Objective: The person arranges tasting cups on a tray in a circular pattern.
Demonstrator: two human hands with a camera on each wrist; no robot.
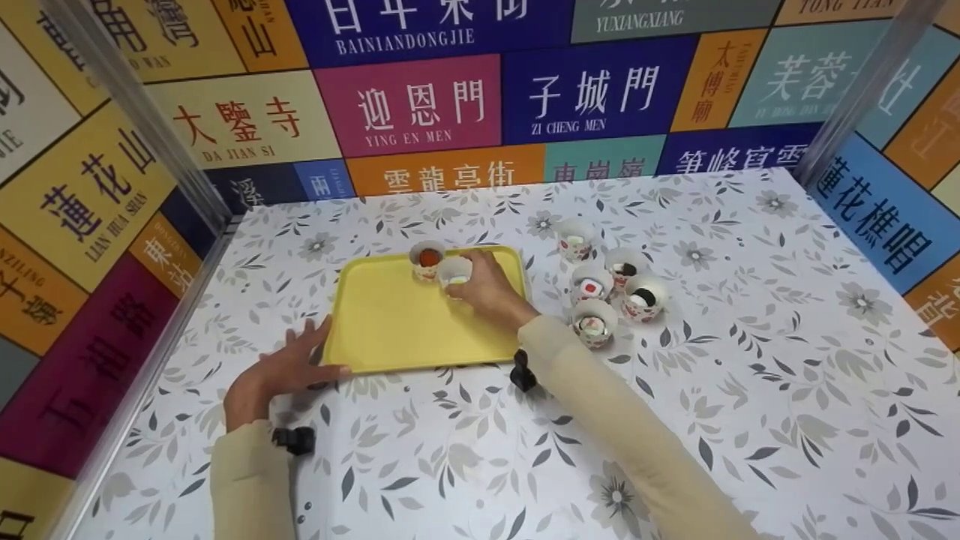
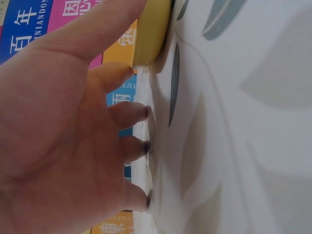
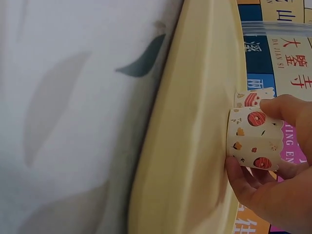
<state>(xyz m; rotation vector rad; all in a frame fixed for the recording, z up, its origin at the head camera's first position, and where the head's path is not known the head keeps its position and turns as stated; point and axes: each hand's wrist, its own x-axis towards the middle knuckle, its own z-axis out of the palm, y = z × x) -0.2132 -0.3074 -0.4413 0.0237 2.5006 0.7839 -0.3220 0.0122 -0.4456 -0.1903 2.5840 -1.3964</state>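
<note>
Yellow tray (image 1: 390, 322) at the centre of the frame, flat on the floral tablecloth (image 1: 750, 390). Left hand (image 1: 281, 371) spread open at the tray's lower-left corner, thumb laid on the rim, fingertips (image 2: 141, 113) pressed to the cloth. Right hand (image 1: 487, 289) reached over the tray's upper right, fingers curled round a patterned paper cup (image 1: 454, 273) standing on the tray floor. Just beside it, upper left and touching or nearly so, a second cup (image 1: 426, 260) with an orange-red filling. Off the tray to the right, a cluster of five more filled cups (image 1: 611, 289), close together, just past the right wrist. Behind everything, across the top of the frame, a wall of coloured sign panels (image 1: 420, 105).
</note>
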